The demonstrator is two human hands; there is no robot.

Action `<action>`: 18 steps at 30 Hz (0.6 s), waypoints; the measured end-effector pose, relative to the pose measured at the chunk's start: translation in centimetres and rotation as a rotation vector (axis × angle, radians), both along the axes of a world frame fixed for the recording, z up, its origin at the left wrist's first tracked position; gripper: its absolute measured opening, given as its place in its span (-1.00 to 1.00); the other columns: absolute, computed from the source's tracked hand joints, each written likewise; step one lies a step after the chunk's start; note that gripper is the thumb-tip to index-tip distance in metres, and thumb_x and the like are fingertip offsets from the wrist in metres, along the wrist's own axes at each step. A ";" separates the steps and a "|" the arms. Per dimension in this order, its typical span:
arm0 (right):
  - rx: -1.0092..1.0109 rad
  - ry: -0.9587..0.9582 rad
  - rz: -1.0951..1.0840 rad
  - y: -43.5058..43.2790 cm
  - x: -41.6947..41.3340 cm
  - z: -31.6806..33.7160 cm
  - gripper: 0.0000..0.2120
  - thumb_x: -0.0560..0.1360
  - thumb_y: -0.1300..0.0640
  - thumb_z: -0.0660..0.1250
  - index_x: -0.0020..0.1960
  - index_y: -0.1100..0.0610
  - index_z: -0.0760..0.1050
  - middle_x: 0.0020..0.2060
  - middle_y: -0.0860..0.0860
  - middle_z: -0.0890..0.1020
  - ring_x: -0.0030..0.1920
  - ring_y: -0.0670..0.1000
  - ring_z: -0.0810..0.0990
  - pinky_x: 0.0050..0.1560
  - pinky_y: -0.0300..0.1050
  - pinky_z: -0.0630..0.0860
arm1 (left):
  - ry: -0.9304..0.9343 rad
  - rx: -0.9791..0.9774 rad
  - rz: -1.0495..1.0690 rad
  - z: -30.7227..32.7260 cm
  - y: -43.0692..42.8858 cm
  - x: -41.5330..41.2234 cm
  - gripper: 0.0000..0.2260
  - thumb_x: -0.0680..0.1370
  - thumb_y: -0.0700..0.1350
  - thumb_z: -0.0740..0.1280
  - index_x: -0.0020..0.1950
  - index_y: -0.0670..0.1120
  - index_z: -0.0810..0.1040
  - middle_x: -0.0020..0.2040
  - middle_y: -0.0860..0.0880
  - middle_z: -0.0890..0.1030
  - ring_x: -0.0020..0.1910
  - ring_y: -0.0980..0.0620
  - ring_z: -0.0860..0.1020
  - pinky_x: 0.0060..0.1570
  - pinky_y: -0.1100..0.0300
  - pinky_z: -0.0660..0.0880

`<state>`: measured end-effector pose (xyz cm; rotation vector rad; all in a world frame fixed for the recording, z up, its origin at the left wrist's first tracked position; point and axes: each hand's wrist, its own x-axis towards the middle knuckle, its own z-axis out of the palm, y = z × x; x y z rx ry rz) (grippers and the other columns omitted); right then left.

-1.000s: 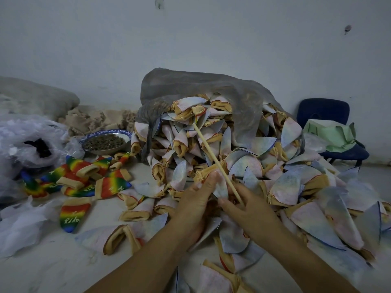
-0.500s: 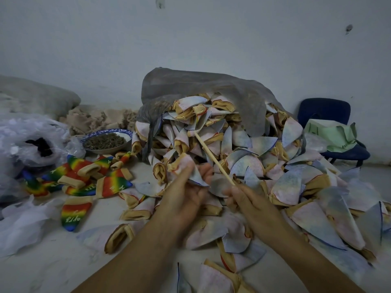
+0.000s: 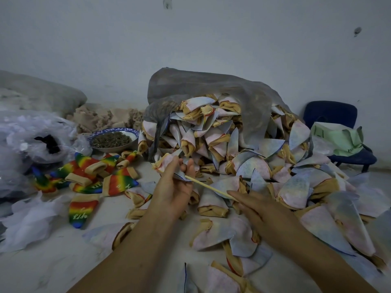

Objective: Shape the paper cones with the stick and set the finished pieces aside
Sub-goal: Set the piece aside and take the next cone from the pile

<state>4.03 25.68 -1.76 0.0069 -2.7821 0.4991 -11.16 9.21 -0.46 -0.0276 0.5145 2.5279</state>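
My left hand (image 3: pixel 175 187) holds a pale pink-and-blue paper cone (image 3: pixel 167 162) with a tan rim, lifted above the floor at centre. My right hand (image 3: pixel 254 205) pinches a thin wooden stick (image 3: pixel 208 187) at its near end. The stick's far tip lies at the cone's lower edge by my left fingers. A big heap of similar pale cones (image 3: pixel 232 144) spills from a grey sack (image 3: pixel 201 89) behind my hands and spreads to the right. Several rainbow-coloured cones (image 3: pixel 95 176) lie on the floor to the left.
A blue-rimmed bowl (image 3: pixel 95 137) of dark seeds stands at the back left. Clear plastic bags (image 3: pixel 31 134) and white scraps (image 3: pixel 27 220) fill the left side. A blue chair (image 3: pixel 330 113) with a green bag (image 3: pixel 338 140) stands at the right wall.
My left hand has lifted a cone out of the heap and moved left. The stick has swung down from pointing up at the pile to lying nearly level, its tip at the cone.
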 end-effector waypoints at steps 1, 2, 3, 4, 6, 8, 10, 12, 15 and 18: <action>0.033 0.007 -0.007 0.1 0.0 0.0 -0.62 0.62 0.03 0.10 0.40 -0.26 0.22 -0.04 -0.21 0.44 -0.05 -0.19 0.43 -0.13 -0.37 0.35 | -0.008 0.002 0.005 0.0 0.0 0.0 -0.92 0.52 -0.20 0.38 -0.09 -0.22 0.55 -0.28 -0.10 0.59 -0.26 0.02 0.69 -0.31 0.24 0.62; 0.060 0.012 -0.008 0.1 0.0 0.1 -0.61 0.61 0.02 0.10 0.40 -0.26 0.22 -0.05 -0.23 0.42 -0.05 -0.20 0.43 -0.15 -0.37 0.34 | -0.007 0.002 0.012 0.0 0.0 0.0 -0.90 0.48 -0.20 0.40 -0.07 -0.21 0.56 -0.27 -0.10 0.59 -0.29 0.03 0.68 -0.33 0.26 0.61; 0.084 0.012 -0.006 0.1 0.0 0.1 -0.61 0.61 0.01 0.09 0.40 -0.28 0.21 -0.05 -0.23 0.41 -0.06 -0.19 0.44 -0.16 -0.33 0.36 | 0.001 -0.004 0.015 0.0 0.0 -0.1 -0.86 0.44 -0.19 0.42 -0.05 -0.21 0.55 -0.29 -0.09 0.58 -0.32 0.06 0.66 -0.34 0.27 0.60; 0.104 0.009 -0.002 0.2 0.0 0.1 -0.61 0.61 0.00 0.08 0.40 -0.29 0.19 -0.05 -0.22 0.41 -0.06 -0.19 0.44 -0.15 -0.29 0.39 | 0.010 -0.015 0.016 -0.1 0.0 -0.1 -0.83 0.41 -0.18 0.42 -0.05 -0.20 0.55 -0.32 -0.08 0.55 -0.37 0.09 0.63 -0.36 0.28 0.59; 0.134 0.005 0.005 0.2 0.0 0.3 -0.60 0.62 -0.02 0.07 0.41 -0.30 0.16 0.00 -0.18 0.45 -0.04 -0.17 0.46 -0.14 -0.24 0.40 | 0.033 -0.043 0.019 -0.2 0.1 -0.2 -0.86 0.44 -0.16 0.41 -0.07 -0.17 0.53 -0.37 -0.04 0.45 -0.44 0.14 0.52 -0.38 0.31 0.57; 0.165 0.005 0.009 0.3 0.0 0.4 -0.59 0.62 -0.02 0.06 0.43 -0.29 0.14 0.08 -0.14 0.49 0.02 -0.14 0.49 -0.11 -0.23 0.42 | 0.051 -0.064 0.022 -0.4 0.2 -0.2 -0.91 0.53 -0.14 0.36 -0.10 -0.13 0.50 -0.39 -0.01 0.38 -0.47 0.16 0.44 -0.41 0.33 0.54; 0.199 -0.008 0.003 0.3 0.0 0.5 -0.58 0.63 -0.01 0.04 0.44 -0.28 0.11 0.13 -0.12 0.49 0.05 -0.11 0.50 -0.10 -0.22 0.42 | 0.075 -0.077 0.022 -0.4 0.3 -0.2 -0.90 0.59 -0.12 0.31 -0.10 -0.12 0.48 -0.40 0.00 0.35 -0.48 0.16 0.41 -0.44 0.34 0.51; 0.246 -0.037 -0.026 0.1 0.0 0.6 -0.58 0.64 0.00 0.01 0.46 -0.27 0.08 0.16 -0.12 0.47 0.06 -0.10 0.50 -0.12 -0.23 0.39 | 0.108 -0.106 0.029 -0.5 0.3 0.0 -0.87 0.61 -0.10 0.29 -0.11 -0.11 0.49 -0.40 0.01 0.34 -0.49 0.15 0.41 -0.46 0.33 0.48; 0.288 -0.090 -0.042 -0.1 -0.2 0.7 -0.56 0.64 0.04 0.01 0.49 -0.21 0.05 0.21 -0.10 0.46 0.09 -0.07 0.51 -0.02 -0.18 0.45 | 0.150 -0.163 0.046 -0.6 0.5 0.3 -0.78 0.64 -0.08 0.25 -0.19 -0.10 0.47 -0.43 0.02 0.32 -0.50 0.15 0.41 -0.47 0.32 0.44; 0.291 -0.117 -0.040 -0.4 -0.3 0.8 -0.52 0.63 0.09 0.06 0.50 -0.17 0.05 0.22 -0.07 0.47 0.10 -0.04 0.52 0.01 -0.12 0.48 | 0.149 -0.144 0.045 -0.6 0.8 0.8 -0.76 0.65 -0.08 0.22 -0.22 -0.08 0.43 -0.48 0.03 0.30 -0.52 0.15 0.40 -0.47 0.31 0.42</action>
